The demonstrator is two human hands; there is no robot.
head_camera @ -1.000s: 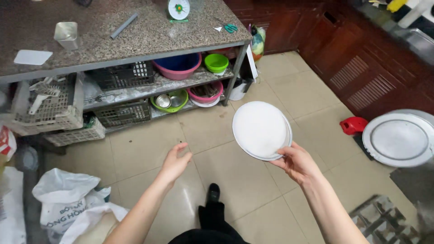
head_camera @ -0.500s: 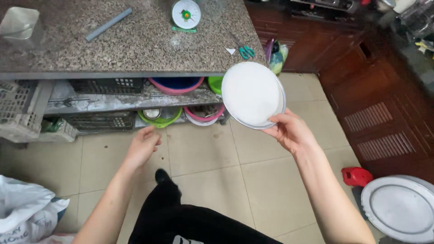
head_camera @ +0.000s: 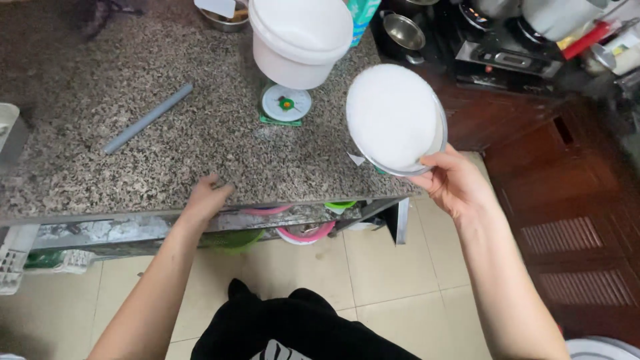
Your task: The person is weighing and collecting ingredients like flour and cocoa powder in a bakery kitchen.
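White plates held up at the corner of a granite counter.

The stack of white plates (head_camera: 396,119) sits tilted in the right hand (head_camera: 455,181), gripped at its lower right rim: the thumb lies over the near edge and the other fingers close underneath, so the stack hangs above the counter's right corner, not resting on it. Just left of the plates stands a small green kitchen scale (head_camera: 285,105) with a round white dial, bearing a white lidded bucket (head_camera: 299,39); a teal carton (head_camera: 362,15) rises behind the bucket. A grey tube (head_camera: 147,118) lies diagonally further left on the speckled granite counter (head_camera: 100,173). The left hand (head_camera: 206,199) rests on the counter's front edge, fingers curled loosely over it and holding nothing, forearm reaching up from below. The right forearm runs up from the lower right, wrist bent back.
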